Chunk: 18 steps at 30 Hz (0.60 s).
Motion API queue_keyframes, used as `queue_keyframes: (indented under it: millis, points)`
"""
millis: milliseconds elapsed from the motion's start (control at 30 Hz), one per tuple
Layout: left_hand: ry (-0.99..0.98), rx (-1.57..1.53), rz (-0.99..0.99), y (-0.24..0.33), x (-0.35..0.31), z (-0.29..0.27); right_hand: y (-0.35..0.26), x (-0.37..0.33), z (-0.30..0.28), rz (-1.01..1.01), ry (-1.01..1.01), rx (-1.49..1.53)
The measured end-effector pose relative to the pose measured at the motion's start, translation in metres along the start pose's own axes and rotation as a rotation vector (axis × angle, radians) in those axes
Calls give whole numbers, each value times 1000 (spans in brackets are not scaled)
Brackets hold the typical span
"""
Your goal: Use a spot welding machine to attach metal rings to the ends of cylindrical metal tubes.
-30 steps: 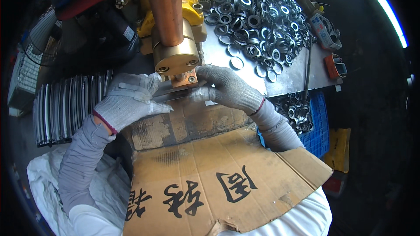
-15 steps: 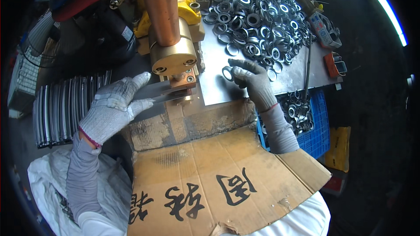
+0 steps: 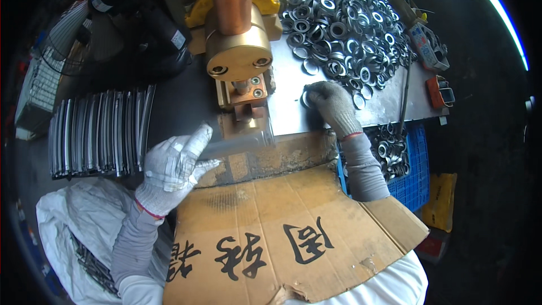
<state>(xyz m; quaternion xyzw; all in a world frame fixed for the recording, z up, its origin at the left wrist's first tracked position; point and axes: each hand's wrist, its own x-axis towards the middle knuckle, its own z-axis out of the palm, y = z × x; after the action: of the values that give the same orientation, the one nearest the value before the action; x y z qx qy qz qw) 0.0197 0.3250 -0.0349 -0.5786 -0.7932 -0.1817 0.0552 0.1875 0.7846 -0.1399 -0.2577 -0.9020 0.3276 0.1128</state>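
Observation:
My left hand [image 3: 176,172], in a white work glove, pinches a flat grey metal strip [image 3: 240,144] between thumb and fingers. The strip is smeared by motion and lies just in front of the small lower copper electrode [image 3: 248,123] of a press-like machine. Above it hangs the machine's brass cylinder head [image 3: 240,51], under a thick copper column. Over the bright metal tabletop, my right hand [image 3: 334,106], also gloved, has its fingers closed on a metal ring [image 3: 305,99], seen nearly edge-on.
A large heap of metal rings [image 3: 344,22] covers the back right of the table. More rings lie in a blue crate [image 3: 416,164] below. Several dark strips [image 3: 101,130] stand in a row at left. A cardboard sheet [image 3: 254,220] covers my lap; a white sack [image 3: 73,209] is beside it.
My left hand has moved right and toward me, drawing the strip out from the copper electrode. My right hand still holds its ring, now turned more edge-on. The whole view has shifted slightly.

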Motion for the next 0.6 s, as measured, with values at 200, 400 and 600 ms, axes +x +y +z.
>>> queue_keyframes:
  millis: [200,400,600]
  points:
    - [619,253,-847,-42,-232,-61,5,-5,0,33,51,70]
    - [515,815,-739,-53,-271,-134,10,-2,7,-16,30,40]
    - [272,609,-459,-115,-93,14,0,-3,11,3,21,47]
